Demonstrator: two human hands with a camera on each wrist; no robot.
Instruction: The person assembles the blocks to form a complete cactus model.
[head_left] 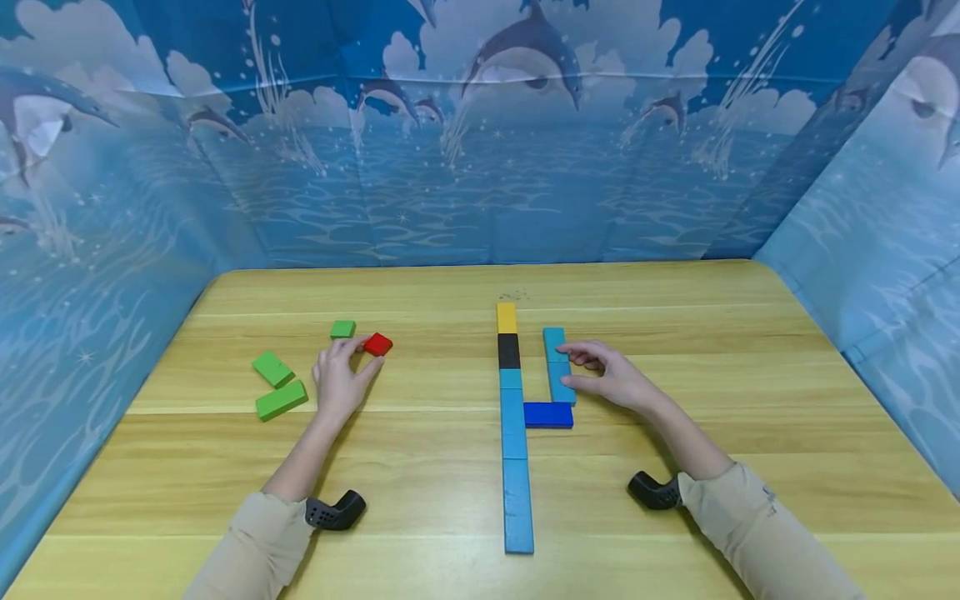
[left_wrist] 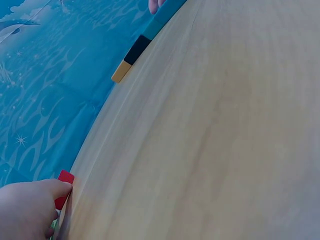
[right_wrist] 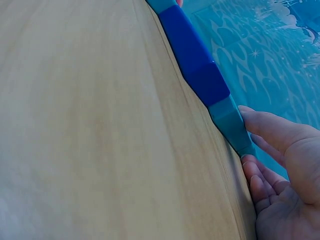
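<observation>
My left hand (head_left: 341, 383) pinches a small red block (head_left: 378, 344) between thumb and forefinger, and in the left wrist view the thumb lies against it. Just beyond those fingers is a small green block (head_left: 342, 329). My right hand (head_left: 611, 375) touches two light blue blocks (head_left: 557, 367) laid end to end, thumb and forefinger spread along their right side. A dark blue block (head_left: 548, 415) lies crosswise below them. It joins a long straight row of blocks: yellow (head_left: 506, 317), black (head_left: 508, 351), then several light blue pieces (head_left: 515, 483).
Two more green blocks, one upper (head_left: 273, 369) and one lower (head_left: 282, 400), lie left of my left hand. Black curved devices (head_left: 337, 510) are on both wrists. Blue dolphin-print cloth (head_left: 480, 192) encloses the wooden table (head_left: 420, 500) at the back and sides.
</observation>
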